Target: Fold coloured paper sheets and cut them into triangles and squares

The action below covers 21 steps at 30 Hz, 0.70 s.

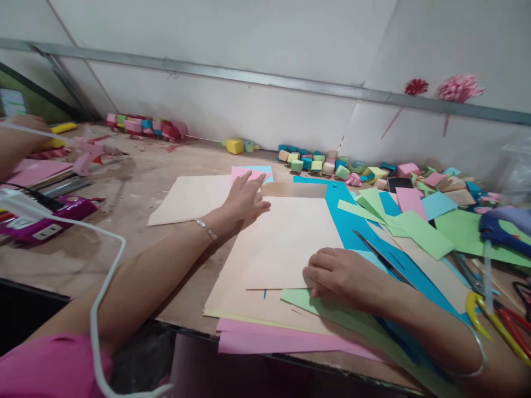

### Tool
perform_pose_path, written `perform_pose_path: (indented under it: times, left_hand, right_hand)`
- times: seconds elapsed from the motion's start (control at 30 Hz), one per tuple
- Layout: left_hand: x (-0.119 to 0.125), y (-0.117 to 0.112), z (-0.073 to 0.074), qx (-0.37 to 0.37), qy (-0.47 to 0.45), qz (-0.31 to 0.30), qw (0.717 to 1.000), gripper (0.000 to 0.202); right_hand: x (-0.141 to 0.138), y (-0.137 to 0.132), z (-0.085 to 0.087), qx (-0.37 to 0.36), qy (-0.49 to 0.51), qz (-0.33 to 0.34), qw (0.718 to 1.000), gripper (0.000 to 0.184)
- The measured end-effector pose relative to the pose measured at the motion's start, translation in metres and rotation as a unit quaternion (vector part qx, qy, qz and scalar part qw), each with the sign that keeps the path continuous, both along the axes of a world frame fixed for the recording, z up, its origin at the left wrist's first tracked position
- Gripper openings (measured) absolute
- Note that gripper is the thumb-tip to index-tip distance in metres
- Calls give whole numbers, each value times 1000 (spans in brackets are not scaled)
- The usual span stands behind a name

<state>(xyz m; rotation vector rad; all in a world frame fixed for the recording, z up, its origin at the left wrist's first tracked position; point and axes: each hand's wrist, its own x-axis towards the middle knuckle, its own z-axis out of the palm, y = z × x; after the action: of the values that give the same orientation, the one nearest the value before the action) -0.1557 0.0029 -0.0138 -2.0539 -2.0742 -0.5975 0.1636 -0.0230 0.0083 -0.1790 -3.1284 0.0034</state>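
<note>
My left hand (245,198) reaches forward with fingers apart, over the near edge of a pink piece of paper (240,173) that overlaps a light blue one. Beneath and left of it lies a cream sheet (193,196). My right hand (338,273) has its fingers curled at the lower right corner of another cream sheet (290,237), seeming to pinch its edge; the thumb is partly hidden. That sheet rests on a stack of coloured paper, with pink sheets (265,340) at the bottom. Beside my right wrist, a dark pointed blade (384,257) lies on blue paper (423,276).
Small paper blocks (307,160) line the wall. Coloured scraps (418,232) and scissors with yellow handles (477,315) crowd the right. At left are a pink glue gun (89,155), a purple device (50,218), a white cable (108,271) and another person's arm (19,138).
</note>
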Motion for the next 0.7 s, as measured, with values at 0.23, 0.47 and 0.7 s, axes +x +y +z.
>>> perform_pose_path:
  times: [0.23,0.47,0.7]
  left_hand:
    - [15,-2,-3,9,-40,8,999,41]
    - [21,7,-10,7,-15,36,999,33]
    - [27,5,-4,-28,-29,52,998,25]
  right_hand:
    - [1,5,9,-130,22,-25,991,16]
    - [0,7,9,-151,44,30,987,15]
    - [2,10,1,-185,100,74,975,20]
